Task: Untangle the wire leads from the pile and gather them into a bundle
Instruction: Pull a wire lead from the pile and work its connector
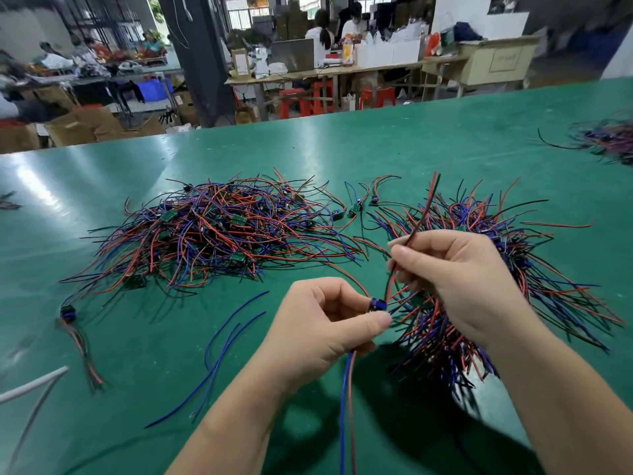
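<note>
A tangled pile of red, blue and black wire leads (219,231) with small green boards lies on the green table (411,145), left of centre. My left hand (318,323) pinches one lead at its small blue connector (376,305); its blue and red wires hang down below the fist. My right hand (459,269) grips a red and black wire pair (426,204) that sticks up past the fingers. Under it, the same hand holds a thick bundle of leads (442,323) that fans out over the table to the right.
Loose blue wires (222,347) lie in front of the pile. A single lead with a connector (68,311) and a white cable (30,385) sit at the left. Another wire heap (609,138) lies far right. Workbenches and people stand beyond the table.
</note>
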Demonstrator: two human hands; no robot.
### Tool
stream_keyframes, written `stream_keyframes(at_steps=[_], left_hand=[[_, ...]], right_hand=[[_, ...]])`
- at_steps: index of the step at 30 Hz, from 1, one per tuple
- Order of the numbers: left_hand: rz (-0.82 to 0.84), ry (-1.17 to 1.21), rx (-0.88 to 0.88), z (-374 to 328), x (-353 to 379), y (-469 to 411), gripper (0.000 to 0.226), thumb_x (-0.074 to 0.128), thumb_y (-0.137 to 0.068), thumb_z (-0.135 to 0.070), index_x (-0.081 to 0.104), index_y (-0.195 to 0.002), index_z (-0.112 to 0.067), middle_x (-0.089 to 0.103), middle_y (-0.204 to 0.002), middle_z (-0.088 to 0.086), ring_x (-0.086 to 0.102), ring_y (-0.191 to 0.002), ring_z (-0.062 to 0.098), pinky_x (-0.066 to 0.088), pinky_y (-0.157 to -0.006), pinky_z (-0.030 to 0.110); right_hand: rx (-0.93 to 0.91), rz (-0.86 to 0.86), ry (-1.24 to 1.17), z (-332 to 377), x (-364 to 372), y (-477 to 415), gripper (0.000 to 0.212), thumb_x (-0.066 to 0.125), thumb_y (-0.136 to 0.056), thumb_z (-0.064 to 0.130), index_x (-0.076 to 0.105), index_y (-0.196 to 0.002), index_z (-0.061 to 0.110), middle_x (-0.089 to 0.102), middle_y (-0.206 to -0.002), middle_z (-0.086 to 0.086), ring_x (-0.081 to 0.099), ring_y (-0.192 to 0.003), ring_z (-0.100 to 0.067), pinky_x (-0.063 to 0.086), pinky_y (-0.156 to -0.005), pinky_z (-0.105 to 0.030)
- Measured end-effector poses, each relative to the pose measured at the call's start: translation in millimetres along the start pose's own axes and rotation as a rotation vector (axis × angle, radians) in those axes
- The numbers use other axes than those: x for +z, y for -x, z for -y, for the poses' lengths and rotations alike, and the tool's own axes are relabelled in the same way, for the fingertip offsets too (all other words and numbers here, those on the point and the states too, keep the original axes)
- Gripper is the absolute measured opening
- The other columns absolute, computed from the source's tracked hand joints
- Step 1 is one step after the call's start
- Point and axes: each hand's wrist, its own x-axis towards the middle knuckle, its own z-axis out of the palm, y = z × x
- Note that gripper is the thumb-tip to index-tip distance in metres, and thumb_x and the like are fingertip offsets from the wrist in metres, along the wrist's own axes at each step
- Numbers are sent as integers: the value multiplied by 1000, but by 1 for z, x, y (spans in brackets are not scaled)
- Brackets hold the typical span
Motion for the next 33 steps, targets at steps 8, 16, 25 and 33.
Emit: stream_keyframes(at_steps=[8, 16, 25, 33], left_hand=[[296, -92, -86, -7, -12, 5, 28, 77, -67, -2, 59, -61, -22, 58, -56, 2, 59, -46, 15, 49, -48, 23], [456, -200, -211, -10, -28, 8, 20, 75, -69, -9, 65, -74, -25, 61, -64, 1, 63, -53, 15, 49, -54, 22], [460, -161, -169, -11, -42, 6, 15, 73, -75, -16, 73, -86, -27, 71, -74, 3, 65, -61, 14, 54, -62, 25], [-154, 327, 125, -7, -30, -9, 22, 87, -53, -19, 68, -63, -25, 71, -70, 4, 66, -51, 14, 53, -48, 22]], right_hand=[[8, -238, -126, 9, -13, -6, 15, 66, -85, 11, 67, -76, -1, 62, -50, -6, 49, -37, -11, 35, -37, -15], [303, -130, -273, 13, -3, -3, 38, 53, -93, 22, 47, -58, 9, 41, -35, -6, 36, -25, -12, 25, -33, -11], [415, -164, -487, 11, -13, -11, 54, 22, -101, 47, 52, -73, 13, 61, -49, -9, 55, -35, -15, 37, -34, -12], [160, 284, -125, -11, 12, 4, 33, 81, -57, 1, 69, -83, 16, 67, -71, -9, 62, -59, -16, 47, -55, -22]])
